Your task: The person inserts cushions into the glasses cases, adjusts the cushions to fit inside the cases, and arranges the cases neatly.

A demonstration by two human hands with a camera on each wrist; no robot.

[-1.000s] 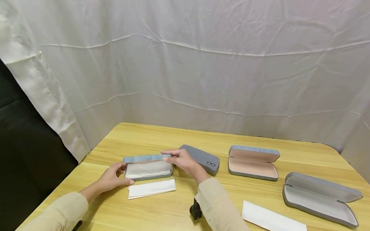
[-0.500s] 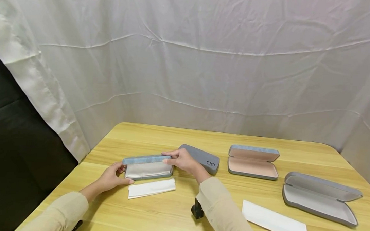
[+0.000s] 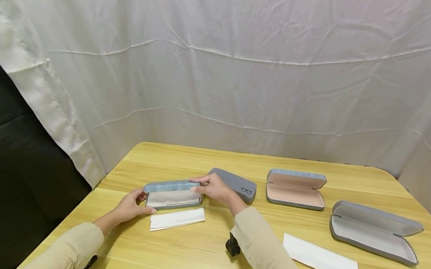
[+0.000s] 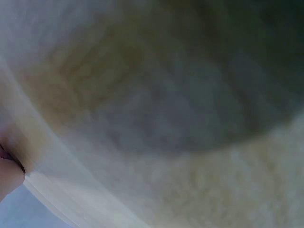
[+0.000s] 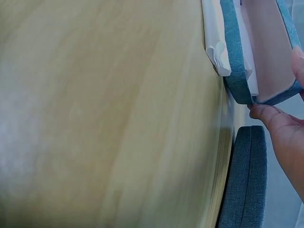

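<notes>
Head view: blue case (image 3: 172, 186) sits on wood-grain table (image 3: 183, 248), left edge nearby, back edge well behind it. Left hand (image 3: 129, 206) holds its left end; right hand (image 3: 213, 188) pinches its part-raised lid. Folded white cloth (image 3: 178, 219) just in front, grey case (image 3: 231, 182) just right. Left wrist: mostly blur, grip can't be told. Right wrist: textured blue shell, smooth pinkish lining (image 5: 268, 47), thumb and fingers clamped on lid's end.
</notes>
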